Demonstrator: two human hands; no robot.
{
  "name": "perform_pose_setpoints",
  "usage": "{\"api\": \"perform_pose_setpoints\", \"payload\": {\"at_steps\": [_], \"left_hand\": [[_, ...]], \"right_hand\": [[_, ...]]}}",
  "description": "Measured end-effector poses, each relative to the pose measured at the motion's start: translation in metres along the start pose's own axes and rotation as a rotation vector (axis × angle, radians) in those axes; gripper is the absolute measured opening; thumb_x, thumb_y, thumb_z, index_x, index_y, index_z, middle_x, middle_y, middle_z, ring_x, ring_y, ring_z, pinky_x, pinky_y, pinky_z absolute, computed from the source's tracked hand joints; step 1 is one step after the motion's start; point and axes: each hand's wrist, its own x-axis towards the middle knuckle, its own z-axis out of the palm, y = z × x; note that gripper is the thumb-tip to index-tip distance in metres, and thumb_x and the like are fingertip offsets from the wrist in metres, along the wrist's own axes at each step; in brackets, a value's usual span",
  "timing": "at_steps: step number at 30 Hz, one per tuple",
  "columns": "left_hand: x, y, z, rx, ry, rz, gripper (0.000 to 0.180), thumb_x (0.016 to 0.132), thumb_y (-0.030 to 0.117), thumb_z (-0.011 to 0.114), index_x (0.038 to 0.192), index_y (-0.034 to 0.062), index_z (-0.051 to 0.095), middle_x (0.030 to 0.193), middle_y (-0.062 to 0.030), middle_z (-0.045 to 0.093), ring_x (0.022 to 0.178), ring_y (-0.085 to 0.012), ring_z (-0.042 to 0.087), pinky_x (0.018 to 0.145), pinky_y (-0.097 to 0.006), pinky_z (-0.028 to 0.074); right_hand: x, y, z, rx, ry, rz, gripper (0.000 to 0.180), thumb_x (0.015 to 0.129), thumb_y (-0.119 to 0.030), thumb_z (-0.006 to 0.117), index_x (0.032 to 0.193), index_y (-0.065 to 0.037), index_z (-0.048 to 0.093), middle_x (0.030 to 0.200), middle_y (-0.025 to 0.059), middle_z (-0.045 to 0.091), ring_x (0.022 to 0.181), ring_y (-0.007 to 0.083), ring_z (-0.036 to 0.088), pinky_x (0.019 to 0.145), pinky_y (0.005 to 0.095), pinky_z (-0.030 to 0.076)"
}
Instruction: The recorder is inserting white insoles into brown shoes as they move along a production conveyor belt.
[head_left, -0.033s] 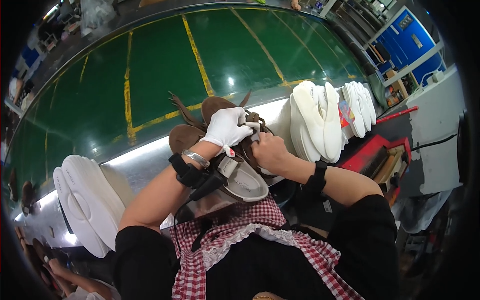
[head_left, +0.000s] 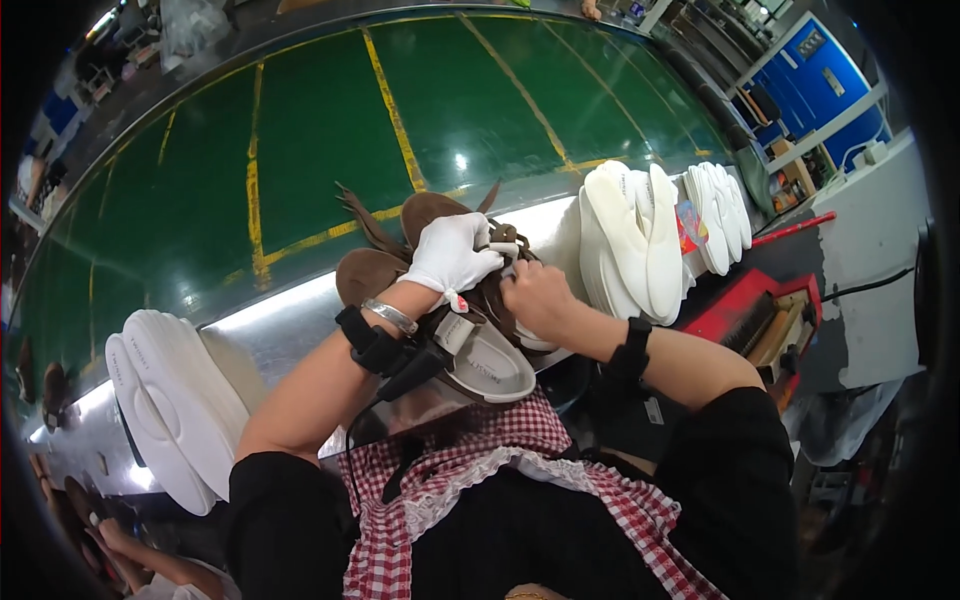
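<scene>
Two brown shoes sit at the table's near edge between white insole stacks; remotely, I watch the gloved left hand and bare right hand pinching the rightmost shoe.

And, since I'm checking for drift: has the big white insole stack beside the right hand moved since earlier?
No; the insole stack keeps its place against the red box.
</scene>
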Motion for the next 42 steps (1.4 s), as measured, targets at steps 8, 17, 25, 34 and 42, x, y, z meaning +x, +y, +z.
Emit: {"api": "perform_pose_setpoints", "payload": {"at_steps": [8,17,25,34,42], "left_hand": [[0.003,-0.002,0.000,-0.004,-0.029,0.006,0.028,0.062,0.026,0.071,0.067,0.0033,0.055,0.060,-0.0096,0.056,0.056,-0.0211,0.054,0.055,-0.032,0.044],[0.005,-0.004,-0.003,-0.012,-0.069,0.015,0.029,0.063,0.025,0.071,0.064,0.0033,0.052,0.059,-0.0101,0.055,0.057,-0.0200,0.054,0.055,-0.032,0.044],[0.003,-0.007,-0.002,-0.045,-0.067,0.006,0.027,0.063,0.024,0.071,0.064,0.0037,0.053,0.059,-0.0103,0.056,0.055,-0.0206,0.054,0.054,-0.033,0.044],[0.003,-0.006,-0.004,-0.060,-0.090,0.057,0.026,0.064,0.023,0.070,0.063,0.0041,0.053,0.056,-0.0104,0.054,0.052,-0.0216,0.052,0.052,-0.033,0.042],[0.003,-0.013,-0.001,-0.081,-0.079,0.073,0.028,0.065,0.025,0.070,0.064,0.0040,0.051,0.057,-0.0122,0.053,0.053,-0.0249,0.052,0.052,-0.034,0.042]], "right_hand": [[0.021,0.021,-0.029,0.228,-0.343,-0.047,0.022,0.062,-0.009,0.059,0.079,0.004,0.061,0.071,0.0196,0.061,0.070,0.0344,0.062,0.063,0.0425,0.050],[0.030,0.030,-0.026,0.163,-0.604,-0.277,0.045,0.057,-0.011,0.071,0.097,0.003,0.056,0.069,0.0189,0.062,0.072,0.0357,0.062,0.065,0.0423,0.050],[0.021,0.042,-0.034,0.361,-0.512,-0.186,0.035,0.058,-0.009,0.071,0.091,-0.001,0.060,0.074,0.0148,0.062,0.073,0.0325,0.062,0.063,0.0398,0.048],[-0.011,0.039,-0.019,0.631,-0.227,0.077,0.028,0.061,0.000,0.066,0.088,-0.001,0.060,0.074,0.0138,0.060,0.074,0.0289,0.061,0.067,0.0369,0.050],[-0.011,0.040,-0.027,0.747,-0.189,0.140,0.022,0.064,0.001,0.059,0.085,-0.001,0.062,0.084,0.0153,0.062,0.078,0.0332,0.061,0.068,0.0386,0.050]]}}
